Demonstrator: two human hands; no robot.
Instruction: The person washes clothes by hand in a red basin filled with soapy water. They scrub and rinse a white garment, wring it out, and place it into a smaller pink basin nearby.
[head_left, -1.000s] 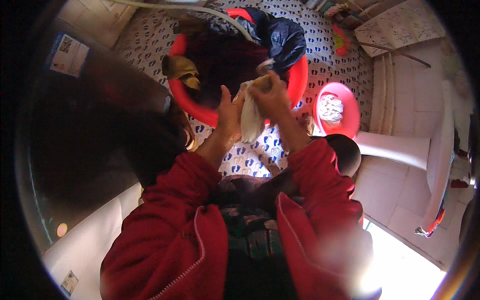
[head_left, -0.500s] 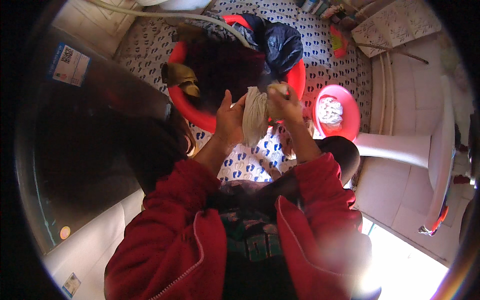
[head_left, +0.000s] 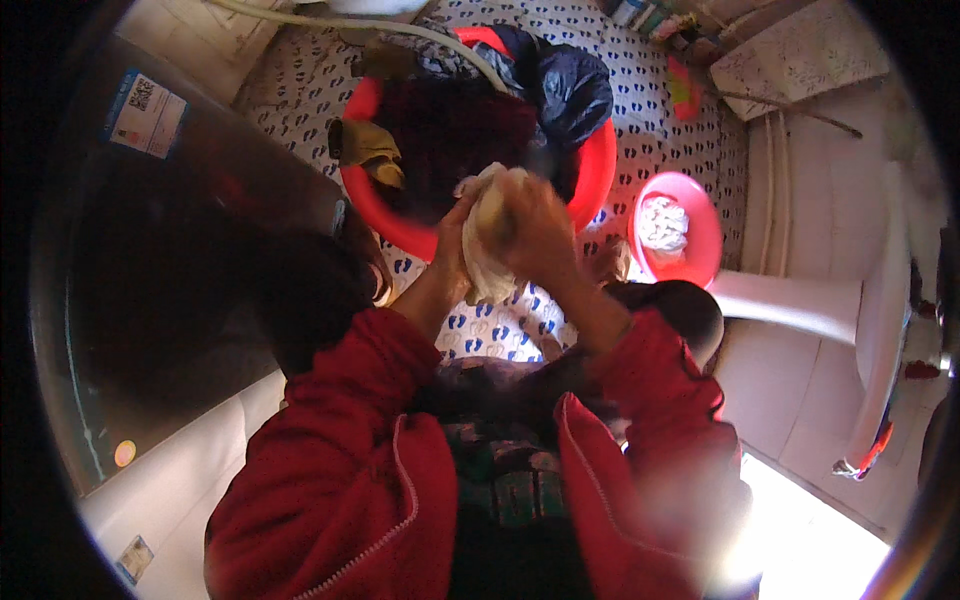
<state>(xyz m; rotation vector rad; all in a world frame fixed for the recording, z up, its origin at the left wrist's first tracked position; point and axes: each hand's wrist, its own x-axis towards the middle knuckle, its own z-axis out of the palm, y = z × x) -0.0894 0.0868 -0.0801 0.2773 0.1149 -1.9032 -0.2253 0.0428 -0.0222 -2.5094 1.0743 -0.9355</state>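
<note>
Over the near rim of the red tub (head_left: 607,175), my left hand (head_left: 454,246) grips a white cloth (head_left: 484,278), its fingers partly hidden behind the fabric. My right hand (head_left: 545,232), smeared by motion, is closed round a yellowish bar of soap (head_left: 490,214) and presses it against the cloth. Dark red laundry (head_left: 455,130) fills the tub. A mustard-yellow piece of cloth (head_left: 372,150) hangs over its left rim, and a black plastic bag (head_left: 575,90) lies at its right side.
To the right stands a pink basin (head_left: 700,235) with white cloth (head_left: 662,224) in it, beside a white pedestal (head_left: 790,297). A pale hose (head_left: 400,38) runs into the tub. A dark, glossy appliance-like panel (head_left: 150,290) flanks my left. Footprint-patterned flooring (head_left: 640,90) lies around.
My right hand has moved left with the soap, from beside the white cloth onto it. The cloth has shifted slightly left and is now bunched and spread under the soap.
</note>
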